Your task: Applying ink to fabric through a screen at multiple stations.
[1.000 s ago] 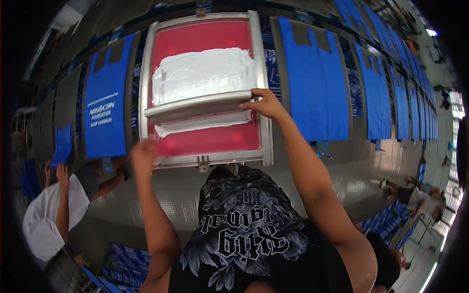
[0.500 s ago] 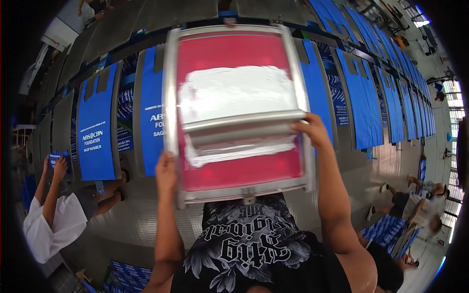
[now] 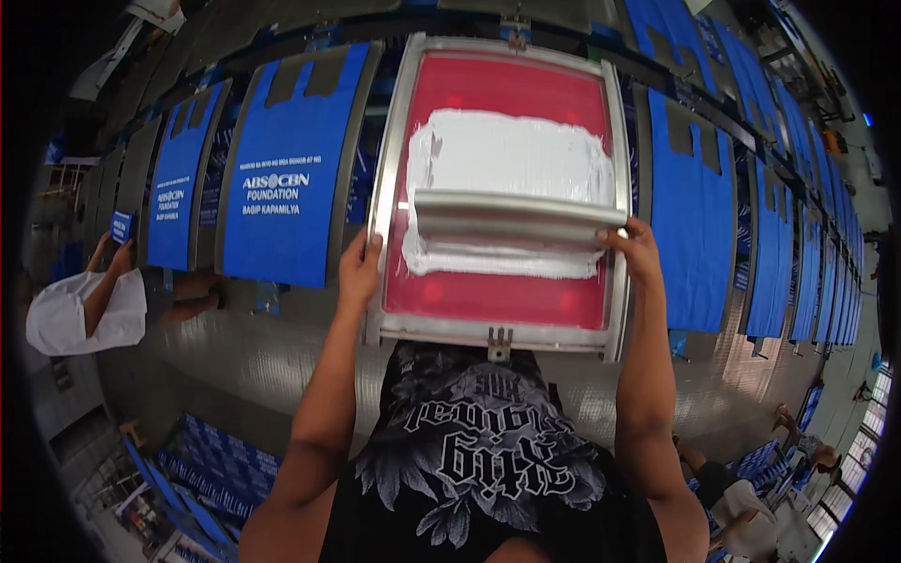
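Note:
A metal screen printing frame with red mesh is in front of me. White ink lies thick across the middle of the mesh. Across the ink rests a wide metal squeegee. My left hand is closed on the frame's left rail. My right hand grips the right rail, its fingertips reaching over to the squeegee's right end. What lies under the frame is hidden. Left of it, a blue bag with white print lies flat on a board.
To the right, a blue bag without visible print lies on its board, with several more in a row beyond. Another printed blue bag is farther left. Near it, a person in white holds a small blue piece. More people are at lower right.
The frame has moved right relative to the bags, with both hands still on it. The printed bag it partly covered now shows whole on its left. My view has shifted too.

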Tool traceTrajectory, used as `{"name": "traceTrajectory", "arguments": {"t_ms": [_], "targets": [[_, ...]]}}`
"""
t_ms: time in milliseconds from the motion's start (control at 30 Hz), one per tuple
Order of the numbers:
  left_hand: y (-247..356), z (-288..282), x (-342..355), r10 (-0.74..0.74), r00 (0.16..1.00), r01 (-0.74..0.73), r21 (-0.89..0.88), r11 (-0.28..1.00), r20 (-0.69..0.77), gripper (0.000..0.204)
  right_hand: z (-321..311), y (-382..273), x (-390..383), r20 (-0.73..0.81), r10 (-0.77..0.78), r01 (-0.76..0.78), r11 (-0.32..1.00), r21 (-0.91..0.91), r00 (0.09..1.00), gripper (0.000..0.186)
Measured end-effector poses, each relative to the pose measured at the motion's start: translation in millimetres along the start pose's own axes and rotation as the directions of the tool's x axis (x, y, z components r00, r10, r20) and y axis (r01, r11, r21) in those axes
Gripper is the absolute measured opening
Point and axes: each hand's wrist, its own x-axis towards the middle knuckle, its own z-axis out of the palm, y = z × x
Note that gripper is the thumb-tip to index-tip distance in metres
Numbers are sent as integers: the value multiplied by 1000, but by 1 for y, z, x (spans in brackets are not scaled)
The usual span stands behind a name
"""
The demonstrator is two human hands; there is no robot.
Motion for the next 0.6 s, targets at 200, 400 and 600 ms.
{"name": "traceTrajectory", "arguments": {"t_ms": [200,400,600], "targets": [[-5,4,8,-83,995,85,36,996,-46,56,-7,17,16,58,-71,69,997,22,996,37],[-3,8,10,-110,994,108,-50,993,-28,57,-3,33,15,75,-84,81,996,37,994,35],[0,9,5,-61,998,60,-16,998,-14,51,-7,38,13,71,-74,74,997,5,995,35]]}}
